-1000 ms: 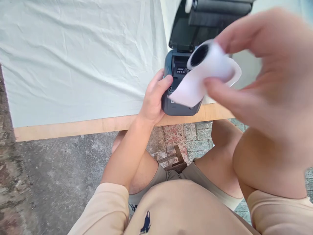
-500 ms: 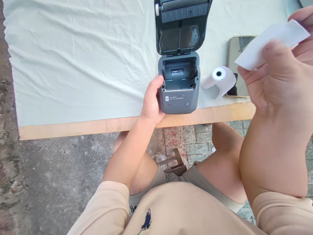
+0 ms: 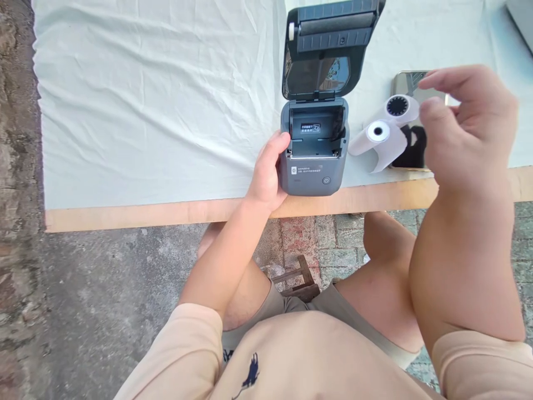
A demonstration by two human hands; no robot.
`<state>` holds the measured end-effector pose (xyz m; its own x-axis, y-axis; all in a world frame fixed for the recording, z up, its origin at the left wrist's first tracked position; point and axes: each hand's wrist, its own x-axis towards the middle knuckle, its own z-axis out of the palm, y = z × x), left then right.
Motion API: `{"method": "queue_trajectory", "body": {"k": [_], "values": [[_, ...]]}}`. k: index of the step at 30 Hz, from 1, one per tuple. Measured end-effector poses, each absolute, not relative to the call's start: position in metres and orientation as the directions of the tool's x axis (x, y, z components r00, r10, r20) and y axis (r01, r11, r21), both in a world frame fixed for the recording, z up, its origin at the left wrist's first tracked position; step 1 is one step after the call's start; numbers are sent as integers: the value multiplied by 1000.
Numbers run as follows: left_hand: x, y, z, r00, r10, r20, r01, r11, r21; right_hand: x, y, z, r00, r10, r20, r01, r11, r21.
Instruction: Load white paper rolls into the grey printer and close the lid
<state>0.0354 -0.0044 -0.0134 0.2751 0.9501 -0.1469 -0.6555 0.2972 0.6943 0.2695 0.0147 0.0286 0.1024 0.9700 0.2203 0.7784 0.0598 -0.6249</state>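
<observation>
Shifted since half a second ago: the white paper that was up in the right hand is out of it, and a black-cored roll now sits just left of that hand's fingertips. Left of the left hand spreads a pale, wrinkled cloth. That hand grips the left side of a dark printer, thumb over its rim, fingers underneath; the lid is open, beyond the hand. Between the two hands, nearer the right, lies a white-cored roll, its paper partly unwound, beside the black-cored one. A flat glossy device is partly behind the right hand, whose thumb and forefinger stand narrowly apart; I cannot tell whether they touch the roll.
</observation>
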Motion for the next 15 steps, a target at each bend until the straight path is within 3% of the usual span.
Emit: {"method": "queue_trajectory", "body": {"k": [4,9,13,15], "values": [[36,-4,-14,278,951,-134,-649,289,704,261,-1,43,29,907,420,880,176,-440],[36,-4,-15,279,951,-135,-650,290,702,238,-8,38,-30,957,287,974,93,-207],[36,-4,-15,276,955,-111,-642,269,718,228,-7,25,58,975,214,980,-16,-196],[35,-4,-15,275,955,-111,-638,268,722,227,-8,22,95,970,224,955,-25,-296]]}}
